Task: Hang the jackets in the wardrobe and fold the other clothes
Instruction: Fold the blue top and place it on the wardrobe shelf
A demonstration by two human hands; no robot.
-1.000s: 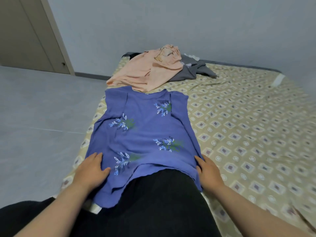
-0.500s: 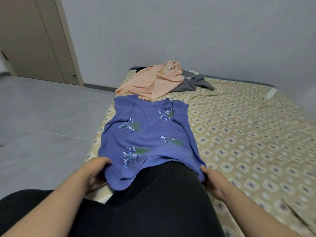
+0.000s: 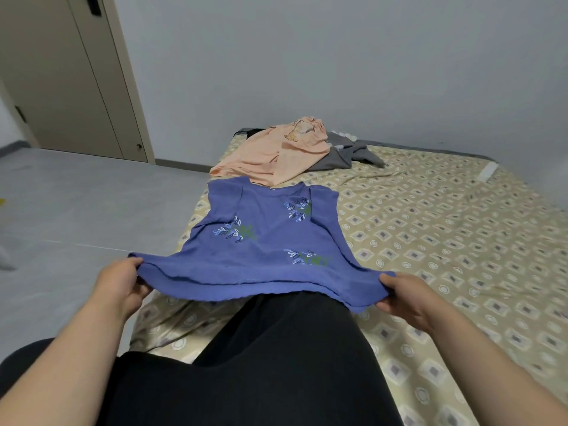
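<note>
Blue fabric fills the middle of your view: one sleeveless top [image 3: 270, 241], lying along the left edge of the bed [image 3: 445, 241] with its neckline away from you. Your two hands are well apart, one at each corner of its hem. Your left hand [image 3: 120, 284] pinches the left corner, thumb on top and fingers curled beneath. Your right hand [image 3: 408, 296] grips the right corner in the same way. The hem is raised off the patterned sheet and stretched between them, just above your one black trouser leg [image 3: 276, 364] that rests on the bed. The upper part of the top lies flat.

Three leaf prints show on its front: one left of centre [image 3: 235, 232], one near the right shoulder [image 3: 298, 207] and one lower right [image 3: 307, 256].

Two more garments lie heaped at the far end of the bed. One is a peach garment [image 3: 276, 152] whose near edge reaches the blue neckline. It lies partly over one grey garment [image 3: 347, 155]. One beige door [image 3: 61, 81] stands at the far left, beyond the grey floor [image 3: 76, 210].
</note>
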